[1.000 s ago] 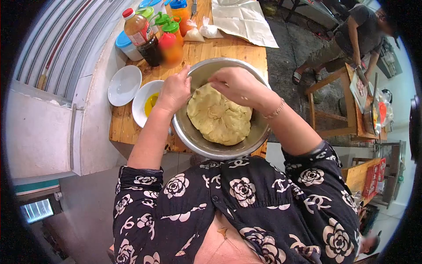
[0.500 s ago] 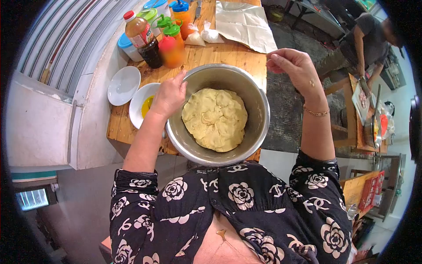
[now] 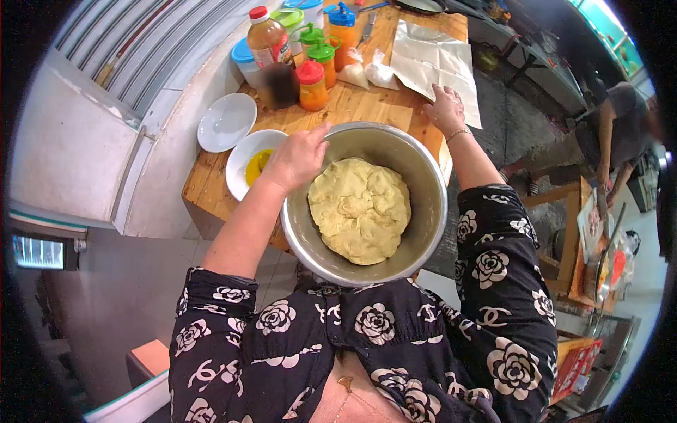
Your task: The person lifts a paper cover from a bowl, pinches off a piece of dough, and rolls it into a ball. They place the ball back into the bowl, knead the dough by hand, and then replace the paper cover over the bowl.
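Note:
A large metal pot [image 3: 435, 211] holds a flattened round mass of pale yellow dough [image 3: 360, 210], its surface creased and dimpled. My left hand [image 3: 300, 159] is closed on the pot's left rim. Beyond the pot, my right hand [image 3: 446, 111] touches the near edge of a sheet of beige paper [image 3: 434, 60], thumb and fingers apart. Part of the paper lies hidden under that hand. Just left of my left hand stands a white bowl [image 3: 238, 163] with yellow oil [image 3: 258, 166] in it.
A white plate [image 3: 227, 122], a dark sauce bottle [image 3: 271, 44], squeeze bottles [image 3: 312, 86], lidded tubs and small tied bags [image 3: 381, 72] stand on the wooden table [image 3: 201, 180]. At the right, another person [image 3: 620, 120] works over a board at a second table.
My right hand has moved from the air right of the pot forward onto the paper's edge. My left hand stays at the pot's rim. The view has shifted.

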{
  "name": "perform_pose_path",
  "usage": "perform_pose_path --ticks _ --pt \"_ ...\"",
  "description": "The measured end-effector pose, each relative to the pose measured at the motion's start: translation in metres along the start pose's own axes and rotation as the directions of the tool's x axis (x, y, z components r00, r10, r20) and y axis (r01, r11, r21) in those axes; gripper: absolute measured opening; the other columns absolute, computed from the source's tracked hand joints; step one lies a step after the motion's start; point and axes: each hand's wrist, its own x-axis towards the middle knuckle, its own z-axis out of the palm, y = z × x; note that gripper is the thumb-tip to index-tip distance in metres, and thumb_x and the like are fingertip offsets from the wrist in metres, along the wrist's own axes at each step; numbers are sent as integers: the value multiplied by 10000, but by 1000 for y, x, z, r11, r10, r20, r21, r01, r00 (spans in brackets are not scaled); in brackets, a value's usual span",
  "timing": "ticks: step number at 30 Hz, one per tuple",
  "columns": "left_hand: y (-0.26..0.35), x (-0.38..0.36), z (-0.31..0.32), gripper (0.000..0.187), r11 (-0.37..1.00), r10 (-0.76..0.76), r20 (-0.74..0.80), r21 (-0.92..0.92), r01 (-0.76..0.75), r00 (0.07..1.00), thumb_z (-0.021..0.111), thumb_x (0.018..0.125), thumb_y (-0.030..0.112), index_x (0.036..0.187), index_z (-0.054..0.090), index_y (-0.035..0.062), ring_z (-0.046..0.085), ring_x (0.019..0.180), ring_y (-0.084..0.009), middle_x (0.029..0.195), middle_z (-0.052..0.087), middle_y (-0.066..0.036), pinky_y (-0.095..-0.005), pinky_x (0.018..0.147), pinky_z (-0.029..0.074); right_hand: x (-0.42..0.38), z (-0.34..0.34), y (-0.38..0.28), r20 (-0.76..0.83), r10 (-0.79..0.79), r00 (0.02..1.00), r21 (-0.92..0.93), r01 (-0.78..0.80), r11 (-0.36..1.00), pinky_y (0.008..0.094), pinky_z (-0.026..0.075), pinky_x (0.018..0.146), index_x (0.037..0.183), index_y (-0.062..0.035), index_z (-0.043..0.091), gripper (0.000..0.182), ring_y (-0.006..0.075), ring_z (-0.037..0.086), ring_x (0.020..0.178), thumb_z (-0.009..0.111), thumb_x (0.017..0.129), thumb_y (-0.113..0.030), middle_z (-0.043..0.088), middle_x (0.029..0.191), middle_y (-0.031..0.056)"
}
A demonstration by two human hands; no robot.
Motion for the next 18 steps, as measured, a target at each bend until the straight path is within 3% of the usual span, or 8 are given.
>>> perform_pose_path --ticks 4,5,8,9,12,13,17,18 --pt "1 0 1 369 1000 -22 17 6 22 1000 543 893 161 1241 552 39 627 865 -418 906 644 -265 -490 768 502 16 20 5 -20 -53 998 -32 53 998 434 337 1086 1165 -148 658 339 350 463 1274 578 854 -258 577 1266 146" --pt "2 0 0 369 1000 -25 16 19 24 1000 542 894 160 1243 548 39 628 863 -416 901 644 -264 -491 766 503 22 20 10 61 -102 993 -44 104 994 435 415 1017 1062 -160 689 254 346 564 1143 532 871 -218 630 1158 147" --pt "4 1 -1 371 1000 -17 6 26 17 1000 538 898 159 1249 537 42 628 855 -420 888 645 -262 -494 764 504 35 32 14 -58 38 998 -2 -38 999 454 493 887 1021 -168 681 237 367 631 969 493 883 -208 663 1025 148" --pt "3 0 -1 372 1000 -15 6 19 15 1000 537 899 160 1252 533 43 628 852 -423 884 646 -261 -495 764 504 39 28 17 -247 32 969 125 -1 992 471 518 771 994 -153 669 214 376 641 897 494 877 -193 660 954 163" --pt "3 0 -1 367 1000 -22 33 22 21 999 527 908 165 1257 526 52 626 880 -414 908 646 -261 -502 793 492 60 -41 32 -673 -126 729 121 276 954 433 527 713 940 -121 651 141 358 643 849 537 867 -161 657 884 124" --pt "4 -1 -1 362 998 -47 42 38 45 998 519 916 180 1255 529 53 622 897 -410 915 644 -257 -501 807 485 63 -77 33 -755 -135 642 129 348 929 386 524 780 1010 -80 667 176 352 638 924 602 848 -106 663 1003 157" --pt "13 2 -11 355 988 -145 98 64 139 985 473 958 255 1241 549 53 594 963 -399 969 620 -246 -489 850 462 60 -222 54 -816 -444 371 -225 505 834 320 510 776 1011 -23 663 218 220 667 856 621 891 -200 701 965 93" --pt "14 4 -15 361 985 -167 118 63 161 979 458 971 278 1236 556 52 585 978 -398 989 610 -244 -485 858 457 22 -265 21 -783 -426 453 -164 511 844 305 504 659 1035 -22 661 226 170 625 725 579 936 -209 647 841 78"
